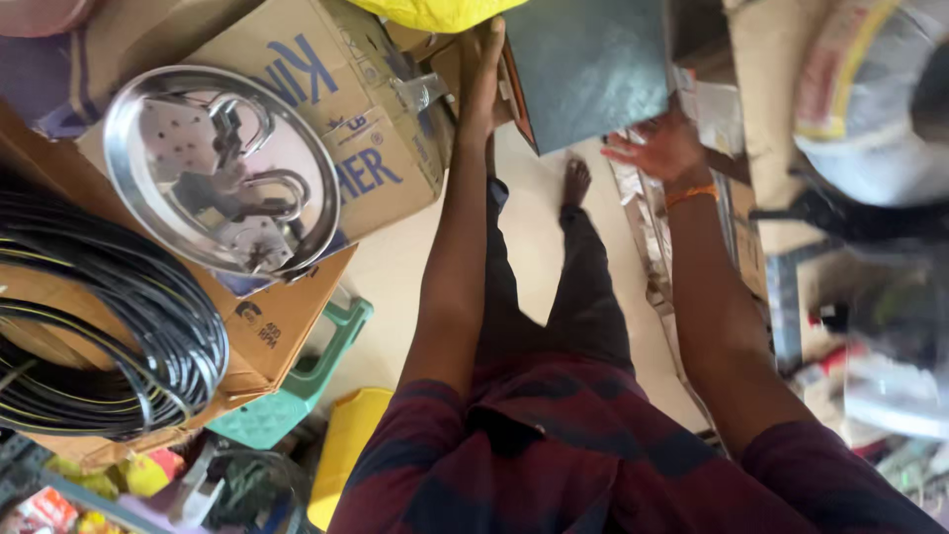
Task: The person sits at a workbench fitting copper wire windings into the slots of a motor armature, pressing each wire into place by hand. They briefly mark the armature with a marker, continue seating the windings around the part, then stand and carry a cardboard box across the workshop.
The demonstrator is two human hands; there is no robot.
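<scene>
Left hand [482, 74]: pressed flat, fingers straight and open, against the left edge of the dark flat box [588, 64]; not closed around anything.
Right hand [660, 148]: open, fingers spread, supporting the lower right corner of the same box from below.
Dark flat box: held between both hands at arm's length, in front of the body, above the floor [539, 198]; tilted, one orange-brown side edge visible.
Handling: probably stiff cardboard with smooth dark face, so maybe a little slippery for flat palms; weight hard to judge, looks moderate. Best hold seems at two opposite edges or under the corners, not on the broad face.
Below: bare foot [575, 181] and dark trouser legs on pale floor, only a narrow free strip.
Left side: big cardboard carton [371, 119] very near the left forearm, with a round steel plate [133, 129] on top carrying metal hooks; further left a coil of black cable [109, 326]; green plastic stool [316, 371] lower.
Right side: stacked packets and wrapped goods, blurred, close to the right arm.
Room for moving: tight on both sides; open way mostly up and toward the body.
</scene>
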